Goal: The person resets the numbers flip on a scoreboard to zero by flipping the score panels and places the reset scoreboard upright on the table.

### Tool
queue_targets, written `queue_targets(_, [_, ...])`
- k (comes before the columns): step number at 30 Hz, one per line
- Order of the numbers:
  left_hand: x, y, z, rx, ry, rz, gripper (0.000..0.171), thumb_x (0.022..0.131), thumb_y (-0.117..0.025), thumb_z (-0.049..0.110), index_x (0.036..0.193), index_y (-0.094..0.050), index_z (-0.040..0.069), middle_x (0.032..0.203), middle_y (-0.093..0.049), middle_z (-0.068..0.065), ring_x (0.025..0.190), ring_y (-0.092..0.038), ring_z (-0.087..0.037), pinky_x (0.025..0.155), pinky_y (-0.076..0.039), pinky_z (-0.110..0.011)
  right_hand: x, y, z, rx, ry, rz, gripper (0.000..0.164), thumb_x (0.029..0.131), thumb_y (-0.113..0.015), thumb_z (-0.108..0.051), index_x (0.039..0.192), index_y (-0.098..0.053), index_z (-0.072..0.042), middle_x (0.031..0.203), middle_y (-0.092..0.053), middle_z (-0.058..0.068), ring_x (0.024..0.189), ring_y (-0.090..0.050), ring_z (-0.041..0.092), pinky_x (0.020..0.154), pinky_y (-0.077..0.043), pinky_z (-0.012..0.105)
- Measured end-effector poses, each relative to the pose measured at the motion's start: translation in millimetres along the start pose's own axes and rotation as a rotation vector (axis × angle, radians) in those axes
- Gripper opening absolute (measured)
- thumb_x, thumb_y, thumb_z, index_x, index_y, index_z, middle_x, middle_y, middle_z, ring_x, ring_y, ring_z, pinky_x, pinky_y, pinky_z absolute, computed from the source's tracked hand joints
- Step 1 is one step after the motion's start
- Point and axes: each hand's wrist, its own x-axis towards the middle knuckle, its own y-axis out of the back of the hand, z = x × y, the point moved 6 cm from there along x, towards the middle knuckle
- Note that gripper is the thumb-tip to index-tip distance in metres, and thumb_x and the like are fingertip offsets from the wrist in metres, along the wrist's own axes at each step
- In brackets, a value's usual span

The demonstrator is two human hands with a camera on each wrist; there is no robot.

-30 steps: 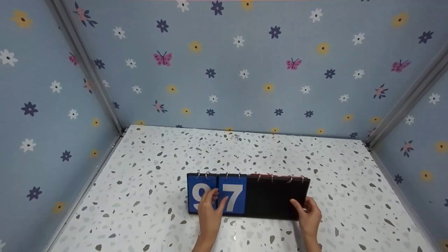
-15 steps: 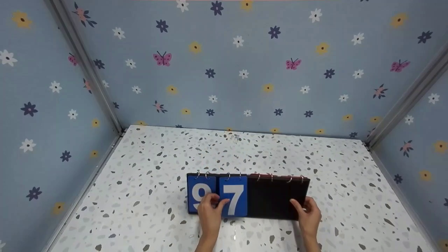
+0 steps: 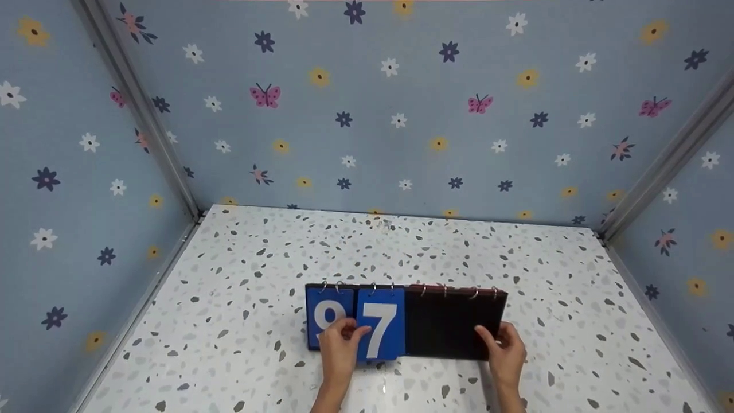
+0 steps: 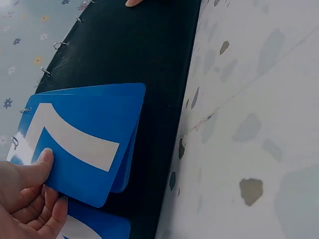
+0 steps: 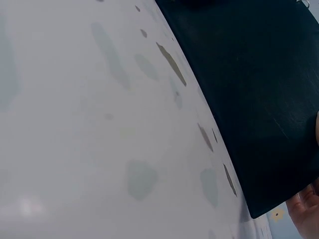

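Note:
A black flip scoreboard [image 3: 441, 324] stands on the speckled table, metal rings along its top edge. On its left half hang two blue number cards: one with a 9 [image 3: 327, 301], partly covered by fingers, and one with a 7 [image 3: 385, 338]. My left hand [image 3: 339, 350] pinches the left edge of the 7 card between thumb and fingers. In the left wrist view the 7 card [image 4: 87, 144] is lifted off another blue card [image 4: 122, 174] behind it. My right hand [image 3: 506, 355] grips the board's right end, thumb in front, fingers behind.
White speckled table [image 3: 258, 321] surrounds the scoreboard. Blue flowered panels rise at the back [image 3: 413, 155], left [image 3: 69, 212] and right [image 3: 688, 252], with grey metal posts [image 3: 155, 132] in the corners. A red strip [image 3: 436, 287] shows behind the board's top right edge.
The 7 card has swung forward, away from the board, and tilted, its lower edge coming down past the board's bottom. My left hand has moved slightly left and down with it. My right hand stays put.

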Motion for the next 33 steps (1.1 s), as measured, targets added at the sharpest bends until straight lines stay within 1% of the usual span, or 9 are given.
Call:
queue_targets(5, [-1.8, 9.1, 11.6, 0.11, -0.047, 0.012, 0.02, 0.066, -0.076, 0.014, 0.078, -0.064, 0.003, 0.065, -0.057, 0.002, 0.057, -0.05, -0.007, 0.051, -0.043, -0.022, -3, 2, -13, 0.005, 0.01, -0.013, 0.024, 0.071, -0.075, -0.011, 0.084, -0.059, 0.001, 0.077, -0.062, 0.01, 0.063, -0.055, 0.003, 0.058, -0.043, 0.013])
queue_targets(8, [-3.2, 12.9, 19.2, 0.115, -0.059, 0.005, 0.025, 0.066, -0.076, 0.011, 0.083, -0.059, 0.003, 0.065, -0.056, 0.002, 0.057, -0.049, -0.007, 0.051, -0.043, -0.022, -6, 5, -30, 0.017, 0.028, -0.028, 0.023, 0.071, -0.074, -0.006, 0.083, -0.058, 0.006, 0.077, -0.061, 0.016, 0.062, -0.054, 0.003, 0.057, -0.043, 0.013])
queue_targets(12, [-5.3, 17.0, 26.1, 0.052, -0.07, -0.04, 0.027, 0.069, -0.073, 0.007, 0.087, -0.053, 0.006, 0.07, -0.055, 0.002, 0.059, -0.049, -0.007, 0.052, -0.042, -0.021, -4, 4, -23, 0.04, 0.043, -0.022, 0.023, 0.07, -0.074, -0.005, 0.083, -0.059, 0.005, 0.079, -0.063, 0.017, 0.063, -0.056, 0.002, 0.057, -0.044, 0.013])
queue_targets(18, [-8.0, 23.3, 32.0, -0.055, -0.102, -0.137, 0.012, 0.076, -0.069, 0.009, 0.086, -0.064, 0.007, 0.078, -0.06, 0.002, 0.065, -0.053, -0.008, 0.059, -0.046, -0.021, -1, 1, -5, 0.003, 0.019, -0.01, 0.027, 0.07, -0.075, -0.014, 0.087, -0.06, 0.0, 0.083, -0.064, 0.015, 0.065, -0.056, 0.0, 0.059, -0.044, 0.013])
queue_targets(21, [-8.3, 28.0, 36.5, -0.1, -0.142, -0.17, 0.007, 0.082, -0.062, 0.01, 0.086, -0.066, 0.006, 0.08, -0.062, 0.001, 0.068, -0.056, -0.009, 0.06, -0.047, -0.021, -1, 1, -3, -0.004, 0.006, -0.004, 0.026, 0.07, -0.075, -0.015, 0.086, -0.06, -0.001, 0.082, -0.064, 0.013, 0.065, -0.056, 0.002, 0.059, -0.044, 0.013])
queue_targets(26, [-8.5, 34.2, 47.8, -0.166, -0.241, -0.22, 0.019, 0.089, -0.047, -0.004, 0.092, -0.065, 0.003, 0.085, -0.061, -0.004, 0.073, -0.056, -0.015, 0.063, -0.047, -0.024, -1, 2, -3, 0.018, 0.007, 0.0, 0.026, 0.069, -0.076, -0.013, 0.086, -0.06, 0.0, 0.081, -0.063, 0.012, 0.065, -0.056, 0.002, 0.059, -0.044, 0.013])
queue_targets(29, [-8.2, 36.8, 53.8, -0.172, -0.3, -0.209, 0.023, 0.085, -0.049, -0.012, 0.094, -0.065, 0.003, 0.087, -0.061, -0.004, 0.078, -0.057, -0.015, 0.068, -0.048, -0.025, -1, 2, -5, 0.034, 0.022, -0.001, 0.026, 0.069, -0.076, -0.012, 0.085, -0.06, 0.001, 0.081, -0.063, 0.013, 0.064, -0.056, 0.002, 0.058, -0.044, 0.013])
queue_targets(31, [-7.9, 39.0, 57.7, -0.142, -0.355, -0.164, 0.024, 0.08, -0.055, -0.013, 0.092, -0.066, 0.004, 0.09, -0.061, -0.002, 0.083, -0.058, -0.014, 0.072, -0.049, -0.026, -1, 2, -5, 0.037, 0.028, 0.003, 0.025, 0.069, -0.076, -0.011, 0.084, -0.06, 0.001, 0.079, -0.063, 0.013, 0.063, -0.056, 0.002, 0.058, -0.044, 0.013])
queue_targets(33, [-7.8, 41.6, 61.8, -0.096, -0.415, -0.092, 0.023, 0.075, -0.062, -0.012, 0.088, -0.068, 0.006, 0.089, -0.061, 0.0, 0.084, -0.058, -0.012, 0.072, -0.048, -0.024, -1, 1, -4, 0.039, 0.024, 0.01, 0.024, 0.068, -0.076, -0.01, 0.082, -0.06, 0.0, 0.078, -0.063, 0.011, 0.063, -0.056, 0.003, 0.057, -0.044, 0.013])
